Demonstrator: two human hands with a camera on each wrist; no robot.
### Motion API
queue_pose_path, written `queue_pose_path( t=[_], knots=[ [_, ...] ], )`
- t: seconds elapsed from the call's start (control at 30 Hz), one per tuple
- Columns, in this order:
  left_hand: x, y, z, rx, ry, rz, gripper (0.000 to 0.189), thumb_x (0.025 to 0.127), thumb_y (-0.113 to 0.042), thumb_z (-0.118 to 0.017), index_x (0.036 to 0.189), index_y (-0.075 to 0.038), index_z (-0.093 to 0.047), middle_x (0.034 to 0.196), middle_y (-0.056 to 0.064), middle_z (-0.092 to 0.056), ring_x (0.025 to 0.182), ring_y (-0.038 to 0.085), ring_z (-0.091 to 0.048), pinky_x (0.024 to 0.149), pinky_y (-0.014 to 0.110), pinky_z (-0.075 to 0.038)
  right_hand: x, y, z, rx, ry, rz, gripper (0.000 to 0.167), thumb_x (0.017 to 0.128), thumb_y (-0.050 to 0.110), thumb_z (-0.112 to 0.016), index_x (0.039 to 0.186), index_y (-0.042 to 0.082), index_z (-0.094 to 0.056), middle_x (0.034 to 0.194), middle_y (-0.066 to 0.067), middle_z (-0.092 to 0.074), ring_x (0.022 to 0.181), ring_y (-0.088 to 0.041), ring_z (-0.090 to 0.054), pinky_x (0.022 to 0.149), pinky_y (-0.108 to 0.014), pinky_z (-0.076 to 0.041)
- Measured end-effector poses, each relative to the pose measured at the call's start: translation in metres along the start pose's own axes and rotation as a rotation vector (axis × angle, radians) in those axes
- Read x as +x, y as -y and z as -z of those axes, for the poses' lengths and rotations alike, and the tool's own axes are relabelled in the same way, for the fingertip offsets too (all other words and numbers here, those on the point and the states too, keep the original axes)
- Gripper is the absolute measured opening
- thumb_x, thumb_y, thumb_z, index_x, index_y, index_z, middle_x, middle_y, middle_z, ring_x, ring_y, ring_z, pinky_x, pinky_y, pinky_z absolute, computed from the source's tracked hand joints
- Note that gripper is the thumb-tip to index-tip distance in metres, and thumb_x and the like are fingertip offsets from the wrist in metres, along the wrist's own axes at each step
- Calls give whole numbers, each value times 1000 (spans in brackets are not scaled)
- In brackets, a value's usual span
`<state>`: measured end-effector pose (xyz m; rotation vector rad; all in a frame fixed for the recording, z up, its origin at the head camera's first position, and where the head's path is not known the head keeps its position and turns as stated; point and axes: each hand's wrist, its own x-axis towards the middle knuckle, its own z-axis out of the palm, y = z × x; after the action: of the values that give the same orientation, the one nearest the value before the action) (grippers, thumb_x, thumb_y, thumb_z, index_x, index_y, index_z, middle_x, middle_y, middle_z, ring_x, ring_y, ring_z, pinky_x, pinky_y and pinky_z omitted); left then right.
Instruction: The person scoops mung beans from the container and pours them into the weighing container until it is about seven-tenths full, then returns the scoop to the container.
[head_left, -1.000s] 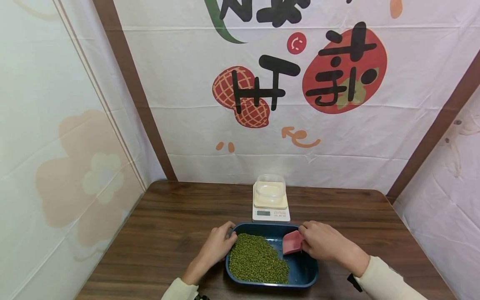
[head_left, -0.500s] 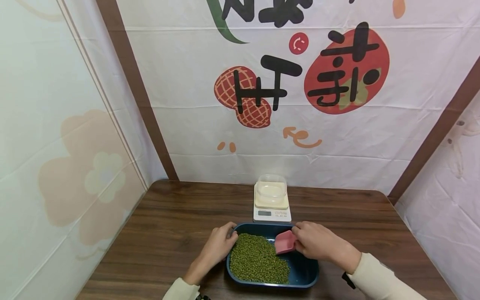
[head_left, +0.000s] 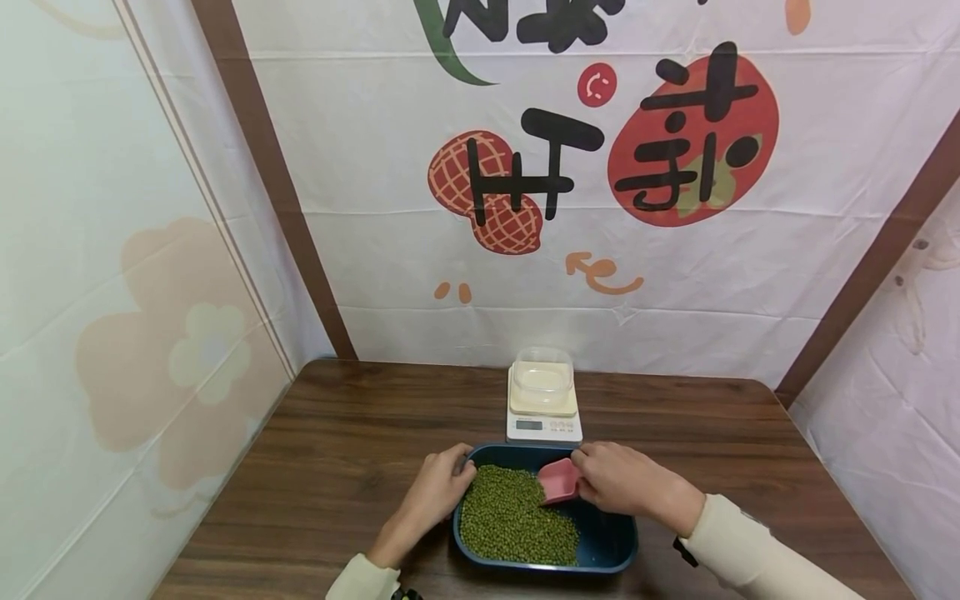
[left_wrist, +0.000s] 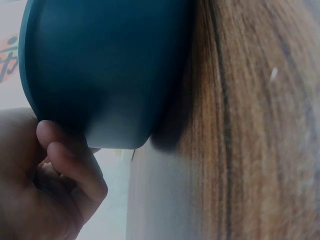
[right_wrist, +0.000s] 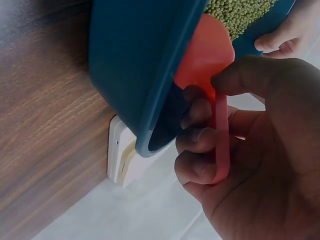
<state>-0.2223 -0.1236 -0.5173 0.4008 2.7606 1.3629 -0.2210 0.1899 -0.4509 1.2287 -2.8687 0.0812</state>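
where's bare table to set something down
Bare table lies left of the scale and left hand, and right of the scale beyond the right hand. Crowded middle: clear container on the scale, then tray, beans, pink scoop.

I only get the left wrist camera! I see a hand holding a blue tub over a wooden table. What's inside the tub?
Observer: Small green beans are piled in the blue tub.
Operator: Ooh! What's the other hand doing?
Observer: The right hand is gripping a pink scoop by its handle.
Operator: Is anything behind the tub?
Observer: Yes, a white scale with a clear container on it.
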Motion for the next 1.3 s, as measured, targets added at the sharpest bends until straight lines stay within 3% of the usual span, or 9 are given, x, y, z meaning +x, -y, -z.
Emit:
queue_pose_path(
  t=[0.87, 1.3],
  knots=[
    [1, -2, -2, 23, -24, 17, 29, 108, -10, -55, 131, 0, -69, 58, -4, -52, 42, 8, -44, 44, 24, -39, 20, 8, -5, -13, 26, 73, 8, 93, 17, -73, 97, 11, -68, 80, 3, -59, 66, -6, -41, 59, -24, -37],
    [2, -1, -2, 16, -21, 16, 29, 108, -10, -55, 130, 0, -69, 58, -5, -51, 42, 8, -44, 44, 23, -38, 27, 10, -1, 18, 59, 118, 7, 94, 15, -72, 91, 14, -65, 75, 7, -54, 63, -3, -36, 57, -22, -33]
  ],
)
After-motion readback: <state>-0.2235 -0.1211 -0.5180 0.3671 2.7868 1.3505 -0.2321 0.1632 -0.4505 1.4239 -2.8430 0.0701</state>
